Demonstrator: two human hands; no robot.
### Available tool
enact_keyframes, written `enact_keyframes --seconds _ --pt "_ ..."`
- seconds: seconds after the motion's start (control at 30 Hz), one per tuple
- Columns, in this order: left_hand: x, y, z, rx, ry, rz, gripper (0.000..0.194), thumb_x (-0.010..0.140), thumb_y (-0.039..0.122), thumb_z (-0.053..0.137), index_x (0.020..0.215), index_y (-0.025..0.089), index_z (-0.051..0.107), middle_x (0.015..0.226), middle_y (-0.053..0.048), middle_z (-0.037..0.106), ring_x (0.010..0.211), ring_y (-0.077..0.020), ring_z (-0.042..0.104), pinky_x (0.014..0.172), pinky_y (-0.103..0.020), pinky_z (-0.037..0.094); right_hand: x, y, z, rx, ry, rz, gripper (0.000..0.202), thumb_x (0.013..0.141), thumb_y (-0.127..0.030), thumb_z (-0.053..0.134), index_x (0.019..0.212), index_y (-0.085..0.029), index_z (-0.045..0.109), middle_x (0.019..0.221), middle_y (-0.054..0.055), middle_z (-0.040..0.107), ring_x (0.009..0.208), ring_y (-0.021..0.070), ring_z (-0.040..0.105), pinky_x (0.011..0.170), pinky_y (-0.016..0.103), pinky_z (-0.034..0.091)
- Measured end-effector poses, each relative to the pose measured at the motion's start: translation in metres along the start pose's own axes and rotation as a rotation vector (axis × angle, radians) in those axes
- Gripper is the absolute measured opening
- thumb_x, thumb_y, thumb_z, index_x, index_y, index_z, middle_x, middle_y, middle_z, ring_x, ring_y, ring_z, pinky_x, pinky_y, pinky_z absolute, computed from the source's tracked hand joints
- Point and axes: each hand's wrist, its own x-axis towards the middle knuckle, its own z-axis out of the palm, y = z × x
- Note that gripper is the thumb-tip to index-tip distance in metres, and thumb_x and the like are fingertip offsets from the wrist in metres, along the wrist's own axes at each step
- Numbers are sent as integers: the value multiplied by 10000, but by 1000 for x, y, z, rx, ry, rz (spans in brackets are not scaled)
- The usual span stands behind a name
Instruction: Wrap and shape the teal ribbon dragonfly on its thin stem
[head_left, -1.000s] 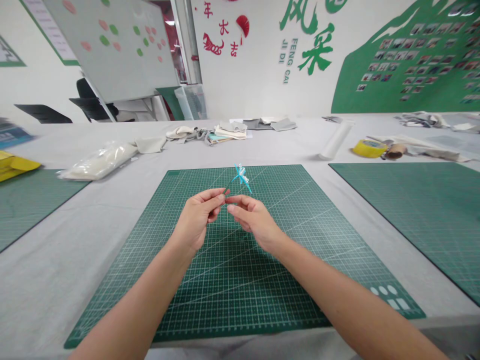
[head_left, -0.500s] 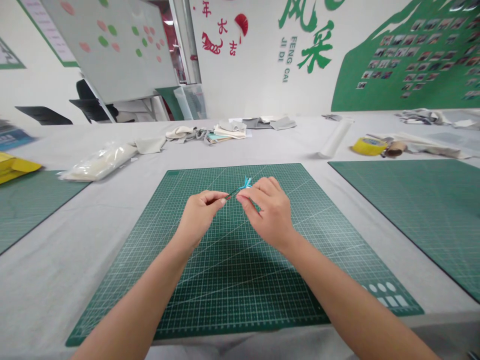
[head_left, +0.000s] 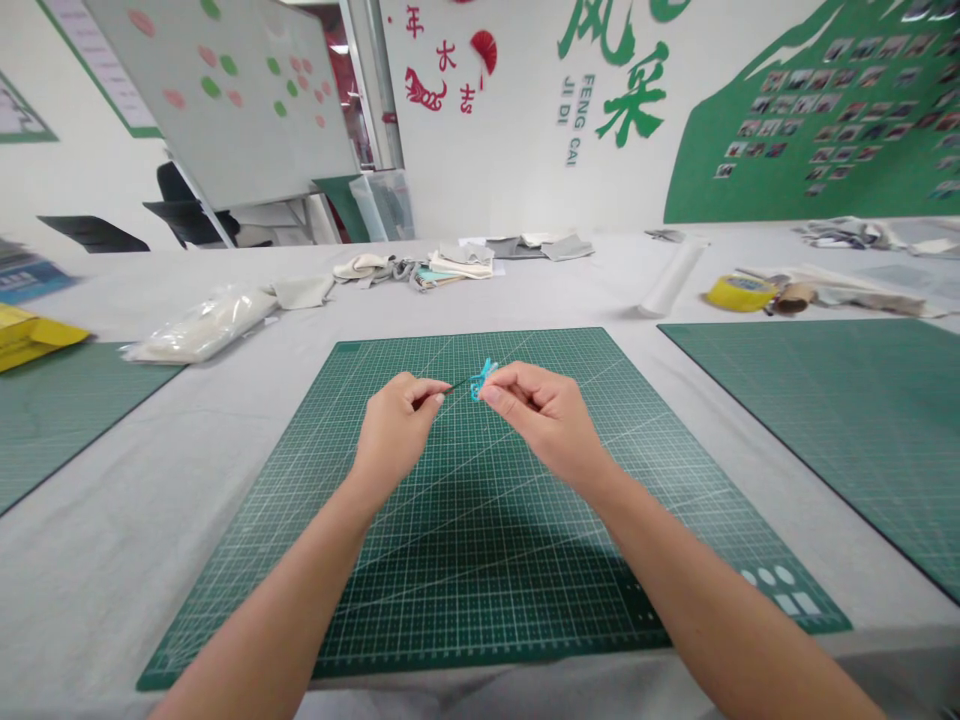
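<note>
Above the green cutting mat (head_left: 480, 560), my left hand (head_left: 394, 420) pinches a thin dark stick-like piece (head_left: 457, 385) between thumb and forefinger. It points right toward a small light-blue looped piece (head_left: 482, 378), whose exact kind I cannot make out. My right hand (head_left: 544, 410) is closed on that blue piece at its thumb and fingertips. The thin piece ends close to the blue one; whether they touch is too small to tell.
More cutting mats lie at the left (head_left: 75, 410) and right (head_left: 840, 420). Farther back are a clear plastic bag (head_left: 202, 325), fabric scraps (head_left: 457, 262), a white roll (head_left: 671, 280), yellow tape (head_left: 741, 292) and a yellow packet (head_left: 37, 335).
My right hand has turned and shifted slightly right and down. More of the blue piece now shows to the left of its fingertips. My left hand has barely moved.
</note>
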Motion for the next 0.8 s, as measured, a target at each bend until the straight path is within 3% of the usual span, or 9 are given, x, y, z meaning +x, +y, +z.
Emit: enact_keyframes --seconds 0.2,0.37,0.6,0.8 --pt "-5 10 -3 90 -213 189 252 905 215 496 972 247 737 825 -13 594 786 -160 574 710 -302 423 6 1 -16 -210 161 -138 122 888 -225 596 794 -201 669 658 -32 586 554 82 430 540 247 345" --pt "-5 12 -8 -2 -354 278 252 909 178 497 932 243 740 816 -7 593 781 -144 573 719 -290 423 12 13 -22 -221 208 -106 140 887 -240 599 780 -198 678 654 -27 592 556 88 438 540 250 347" --pt "-5 20 -16 -239 -486 267 191 870 147 553 874 209 734 765 5 581 732 -119 554 693 -259 417 19 34 -25 -188 205 -10 152 866 -281 612 774 -184 685 601 -31 536 537 95 405 528 250 337" --pt "-7 24 -20 -331 -553 240 179 865 165 565 875 207 738 771 5 575 715 -111 552 675 -254 412 19 46 -18 -169 162 36 170 856 -299 602 773 -177 686 660 -9 599 594 115 470 583 255 379"
